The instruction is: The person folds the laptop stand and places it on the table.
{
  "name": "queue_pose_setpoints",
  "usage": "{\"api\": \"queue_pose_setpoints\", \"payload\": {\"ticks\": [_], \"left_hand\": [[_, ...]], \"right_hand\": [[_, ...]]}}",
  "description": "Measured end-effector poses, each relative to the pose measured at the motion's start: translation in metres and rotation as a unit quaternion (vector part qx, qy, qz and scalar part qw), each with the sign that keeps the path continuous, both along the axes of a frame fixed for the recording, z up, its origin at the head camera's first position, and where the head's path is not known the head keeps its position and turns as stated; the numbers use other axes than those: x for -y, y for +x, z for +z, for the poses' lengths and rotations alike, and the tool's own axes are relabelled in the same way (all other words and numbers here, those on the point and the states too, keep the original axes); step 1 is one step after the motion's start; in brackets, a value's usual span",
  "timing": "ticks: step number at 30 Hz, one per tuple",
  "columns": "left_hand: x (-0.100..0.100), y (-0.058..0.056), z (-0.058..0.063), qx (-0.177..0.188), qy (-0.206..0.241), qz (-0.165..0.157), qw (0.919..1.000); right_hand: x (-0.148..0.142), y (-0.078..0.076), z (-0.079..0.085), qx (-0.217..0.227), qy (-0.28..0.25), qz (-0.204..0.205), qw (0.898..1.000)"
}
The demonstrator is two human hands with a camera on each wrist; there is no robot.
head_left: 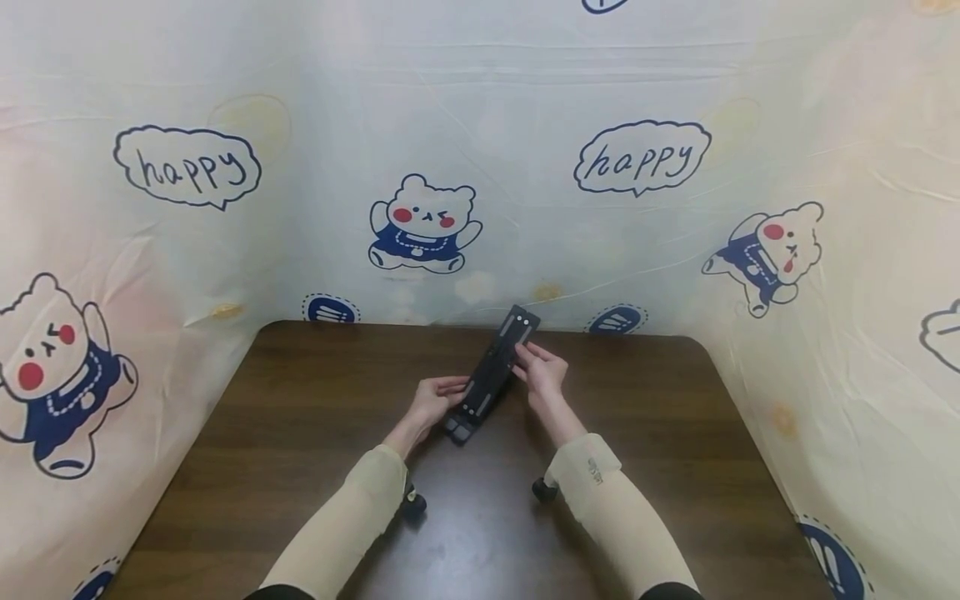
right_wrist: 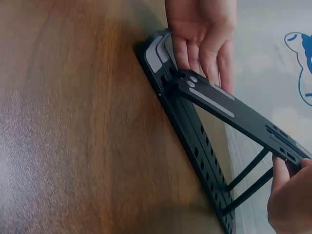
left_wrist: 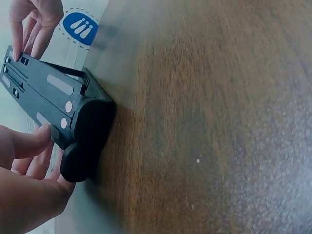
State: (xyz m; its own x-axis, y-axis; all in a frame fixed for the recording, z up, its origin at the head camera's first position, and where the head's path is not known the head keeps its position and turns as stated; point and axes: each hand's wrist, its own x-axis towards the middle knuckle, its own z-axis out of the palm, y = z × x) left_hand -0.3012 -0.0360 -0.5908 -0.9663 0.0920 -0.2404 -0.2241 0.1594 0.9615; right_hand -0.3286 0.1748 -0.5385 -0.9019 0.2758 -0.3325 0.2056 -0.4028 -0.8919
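Black stand (head_left: 489, 377), opened at an angle | left hand (head_left: 431, 404) pinches its hinged end (head_left: 460, 427) | right hand (head_left: 544, 375) pinches upper plate (right_wrist: 246, 117)

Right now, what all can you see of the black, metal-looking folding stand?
The black, metal-looking folding stand is unfolded into a wedge: a long upper plate with grey strips and round dots slants up from a slotted base rail, propped by two thin struts. It lies diagonally over the brown wooden table; whether it rests there is unclear. The left hand pinches the plate near its low end; the right hand holds it nearer the raised end.
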Motion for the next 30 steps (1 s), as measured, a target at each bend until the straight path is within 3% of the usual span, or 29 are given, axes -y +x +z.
{"api": "queue_pose_setpoints", "payload": {"ticks": [13, 21, 25, 28, 30], "left_hand": [[0.003, 0.001, 0.0, -0.013, -0.01, 0.022, 0.9996], [0.003, 0.002, -0.001, -0.034, -0.021, 0.027, 0.9989], [0.01, 0.005, -0.007, -0.095, -0.078, 0.025, 0.9921], [0.022, 0.005, -0.027, -0.172, -0.167, 0.046, 0.9699], [0.029, 0.009, -0.032, -0.191, -0.215, 0.064, 0.9557]], "right_hand": [[0.021, 0.013, 0.001, -0.009, 0.0, -0.082, 0.997], [0.024, 0.018, -0.003, -0.016, 0.004, -0.104, 0.994], [0.007, 0.019, 0.0, -0.019, 0.039, -0.055, 0.998], [-0.017, 0.017, 0.011, -0.015, 0.092, 0.024, 0.995], [-0.034, 0.013, 0.021, -0.014, 0.119, 0.079, 0.99]]}}
